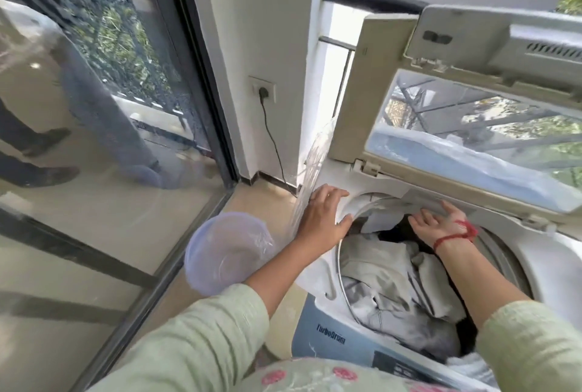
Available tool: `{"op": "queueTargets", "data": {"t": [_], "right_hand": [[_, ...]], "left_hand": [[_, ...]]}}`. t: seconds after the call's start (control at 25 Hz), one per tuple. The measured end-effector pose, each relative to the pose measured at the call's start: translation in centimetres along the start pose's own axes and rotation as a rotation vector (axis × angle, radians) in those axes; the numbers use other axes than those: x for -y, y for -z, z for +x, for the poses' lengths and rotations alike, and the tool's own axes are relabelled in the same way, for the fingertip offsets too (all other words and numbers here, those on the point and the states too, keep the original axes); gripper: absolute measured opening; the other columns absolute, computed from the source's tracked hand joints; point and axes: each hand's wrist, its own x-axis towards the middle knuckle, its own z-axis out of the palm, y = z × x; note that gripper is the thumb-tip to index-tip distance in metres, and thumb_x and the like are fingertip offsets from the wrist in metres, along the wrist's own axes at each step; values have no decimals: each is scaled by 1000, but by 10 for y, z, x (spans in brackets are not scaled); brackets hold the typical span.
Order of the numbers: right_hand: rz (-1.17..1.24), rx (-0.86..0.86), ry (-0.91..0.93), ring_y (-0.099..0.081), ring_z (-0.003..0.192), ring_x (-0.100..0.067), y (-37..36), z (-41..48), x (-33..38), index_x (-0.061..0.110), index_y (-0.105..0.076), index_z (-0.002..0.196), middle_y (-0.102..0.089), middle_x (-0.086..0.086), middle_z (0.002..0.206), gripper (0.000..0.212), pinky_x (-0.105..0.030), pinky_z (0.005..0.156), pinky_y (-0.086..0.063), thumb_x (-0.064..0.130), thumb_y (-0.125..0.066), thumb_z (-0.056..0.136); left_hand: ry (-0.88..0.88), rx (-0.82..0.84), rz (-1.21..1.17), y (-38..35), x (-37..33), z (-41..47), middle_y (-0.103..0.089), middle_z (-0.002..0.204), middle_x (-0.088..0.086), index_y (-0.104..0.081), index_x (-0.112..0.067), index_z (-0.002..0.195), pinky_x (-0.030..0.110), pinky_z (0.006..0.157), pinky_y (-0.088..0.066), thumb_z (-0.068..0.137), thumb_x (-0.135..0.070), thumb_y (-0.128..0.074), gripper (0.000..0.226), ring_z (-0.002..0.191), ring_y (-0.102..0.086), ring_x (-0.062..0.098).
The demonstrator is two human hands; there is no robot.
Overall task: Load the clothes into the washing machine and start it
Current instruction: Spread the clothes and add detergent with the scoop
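"TurboDrum" (330,334) can be read in dark blue letters on the pale blue front of the top-loading washing machine (549,254); no other writing can be made out, and the dark control panel (396,366) below it is too blurred to read. The lid (346,102) is stood up and folded at the back, with railings and greenery mirrored in its window. The clothes (387,281), grey and beige, are seen heaped inside the drum. The left hand (318,218) is laid flat on the machine's left rim, its grip wide and holding nothing. The right hand (441,224), a red thread (453,236) tied at the wrist, is pressed with straight fingers against the rear inner rim, its grip wide too. A lavender plastic basin (220,253) is seen on the beige tiled floor (258,199) just beside the machine. A black plug is seated in the wall socket (262,89), its cable (274,146) hung down the white wall. A glass sliding door (94,108) is seen on the left.
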Motion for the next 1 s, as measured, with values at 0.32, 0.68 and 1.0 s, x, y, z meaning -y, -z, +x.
{"op": "queueTargets", "data": {"t": [0.32,0.68,1.0], "right_hand": [[88,34,-29,-34,137,-23,6,-1,6,12,-18,148,-34,-10,148,67,-39,114,-26,30,-52,93],[68,71,-111,-47,124,-24,16,30,7,9,-39,135,-41,-9,137,67,-34,99,-43,38,-69,81],[90,84,-85,-50,118,-29,40,16,2,2,-49,115,-49,-20,118,31,-37,107,-38,17,-60,90]], "left_hand": [[-41,44,13,-23,-10,35,-51,124,11,-56,-11,121,29,101,-29,82,-18,-66,41,119,-43,27],[41,107,29,-57,-28,52,-49,121,9,-54,-14,124,33,99,-35,83,-23,-66,44,119,-43,27],[20,127,34,-64,-34,59,-45,122,8,-52,-15,125,35,102,-37,82,-24,-67,46,119,-45,27]]}}
